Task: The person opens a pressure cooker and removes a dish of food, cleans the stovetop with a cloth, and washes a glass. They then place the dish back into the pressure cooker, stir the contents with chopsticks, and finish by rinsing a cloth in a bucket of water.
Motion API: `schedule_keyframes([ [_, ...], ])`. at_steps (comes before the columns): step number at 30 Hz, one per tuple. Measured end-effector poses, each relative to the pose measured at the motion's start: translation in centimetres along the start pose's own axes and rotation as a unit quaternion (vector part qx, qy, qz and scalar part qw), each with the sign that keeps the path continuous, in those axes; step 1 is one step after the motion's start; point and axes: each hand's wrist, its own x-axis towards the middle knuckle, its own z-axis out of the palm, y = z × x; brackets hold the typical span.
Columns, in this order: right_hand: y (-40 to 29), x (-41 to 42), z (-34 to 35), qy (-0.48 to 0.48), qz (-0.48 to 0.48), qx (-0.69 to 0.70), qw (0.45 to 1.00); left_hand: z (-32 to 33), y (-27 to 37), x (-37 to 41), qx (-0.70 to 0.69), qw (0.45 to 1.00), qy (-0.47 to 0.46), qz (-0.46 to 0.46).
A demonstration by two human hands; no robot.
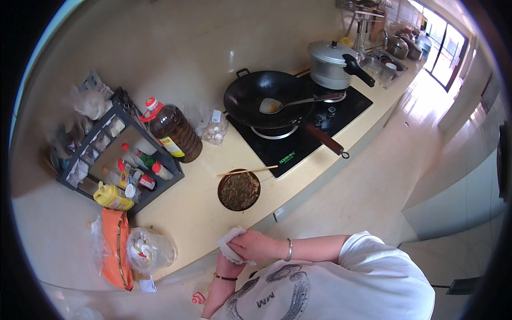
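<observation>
A crumpled white paper towel or cloth (231,249) is between my two hands, close to my body at the counter's front edge. My right hand (254,245), with a silver bangle at the wrist, presses it from above. Underneath is my left hand (229,262), mostly hidden by the white sheet, so its fingers do not show. Beyond them on the counter stands a round bowl of dark minced or chopped food (239,191), with a pair of wooden chopsticks (248,171) across its far rim. A black wok (260,90) holding a metal spatula (271,106) rests on the stove.
A pressure cooker (330,66) stands on the far part of the black cooktop (292,148). The wok's handle (326,139) juts over the counter edge. Left are a large oil bottle (180,132), a grey condiment rack (144,105), an orange bag (116,248) and a clear plastic bag (154,250).
</observation>
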Motion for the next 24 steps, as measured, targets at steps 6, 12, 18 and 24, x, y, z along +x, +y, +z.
schedule_keyframes([
  [6, -1.6, -1.4, 2.7, -0.012, -0.153, -0.163, 0.975, 0.5, 0.6, -2.2, 0.021, 0.996, -0.089, -0.009],
  [12, -4.5, -2.1, 4.5, 0.031, -0.347, -0.160, 0.924, -2.5, 0.7, -5.2, -0.054, 0.995, -0.086, 0.022],
  [18, -7.1, -3.9, 7.6, 0.034, -0.387, -0.139, 0.911, -6.1, 0.3, -7.2, 0.055, 0.979, -0.181, 0.077],
  [24, -8.9, -5.6, 8.4, 0.054, -0.296, 0.023, 0.954, -5.3, 1.7, -10.8, 0.039, 0.985, -0.165, -0.011],
])
